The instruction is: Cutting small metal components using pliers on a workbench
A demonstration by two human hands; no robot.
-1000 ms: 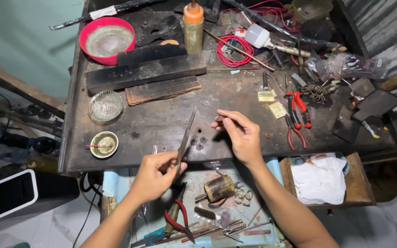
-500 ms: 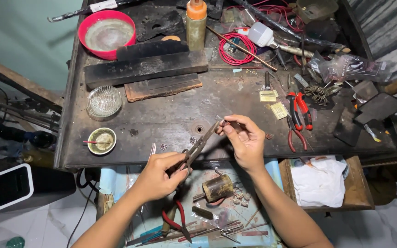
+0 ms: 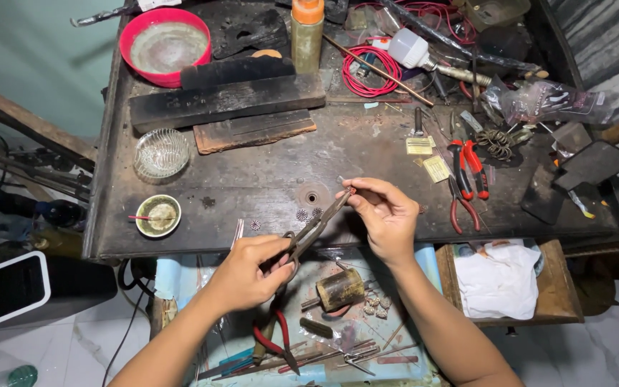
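Your left hand (image 3: 241,276) and right hand (image 3: 388,215) are bare, with no gloves, rings or watch showing. Both forearms are bare too, and no sleeve reaches into view.

a dark, scorched wooden workbench (image 3: 266,179) fills the middle of the scene, its top stained and worn. below its near edge an open drawer (image 3: 180,287) with a pale blue lining juts out, and to the right a small wooden tray (image 3: 560,279) sits. a teal wall (image 3: 30,50) stands at far left, corrugated metal sheeting (image 3: 603,36) at far right. the floor (image 3: 59,344) is pale marbled tile.
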